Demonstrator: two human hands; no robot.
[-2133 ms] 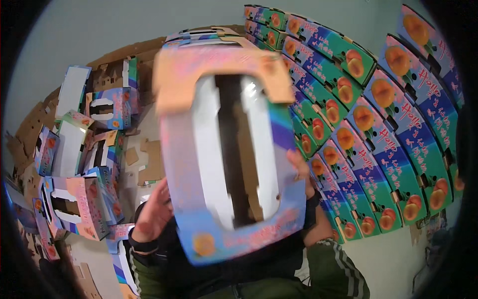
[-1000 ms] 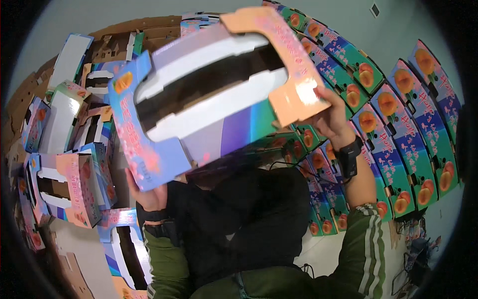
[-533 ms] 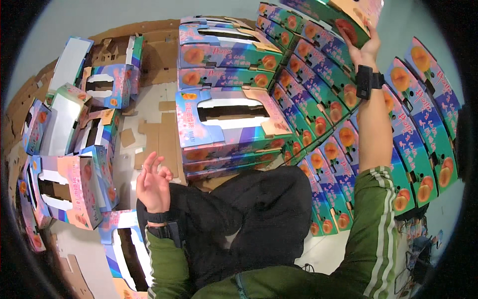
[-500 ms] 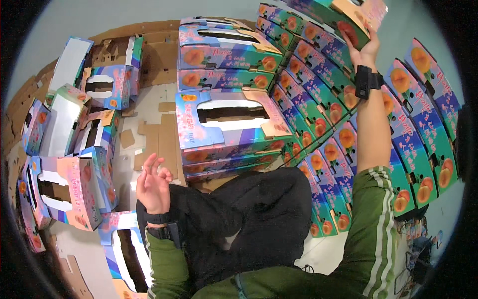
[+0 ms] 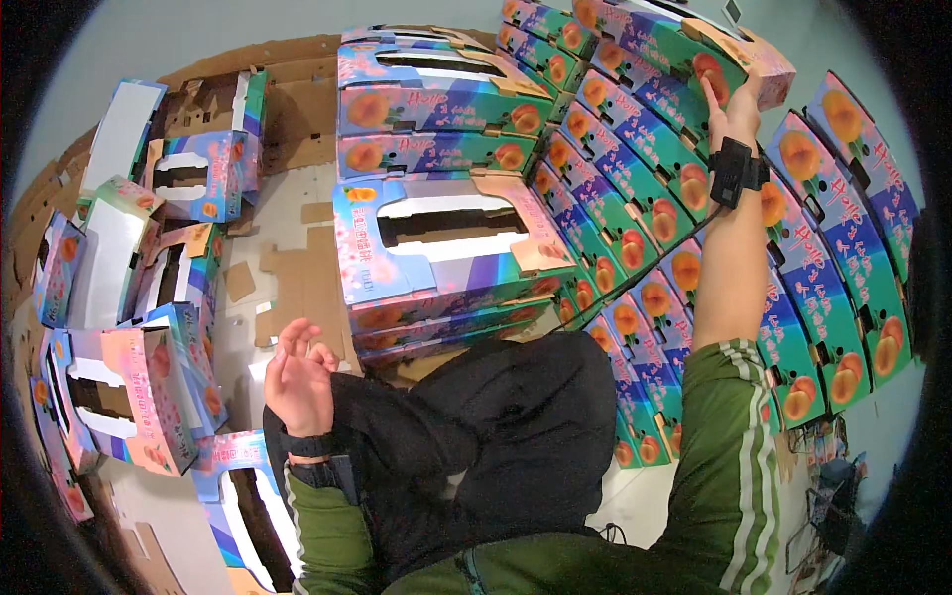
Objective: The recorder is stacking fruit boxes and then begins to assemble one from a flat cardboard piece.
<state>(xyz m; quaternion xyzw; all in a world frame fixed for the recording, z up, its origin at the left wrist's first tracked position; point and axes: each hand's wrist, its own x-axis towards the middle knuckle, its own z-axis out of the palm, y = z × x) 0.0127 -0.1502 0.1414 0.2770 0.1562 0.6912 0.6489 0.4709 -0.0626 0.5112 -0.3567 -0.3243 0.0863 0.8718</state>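
Carton (image 5: 684, 45) lowered, right hand (image 5: 738, 111) at its edge

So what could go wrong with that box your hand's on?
The box might slip, since only the right hand is on it; the left hand is empty and well away. It might also bump the neighbouring stacked boxes and knock some crooked.

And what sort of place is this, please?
Probably a storage or packing room: fruit-printed cartons are stacked in rows at the right, looser ones sit at the left, and cardboard scraps lie on the floor.
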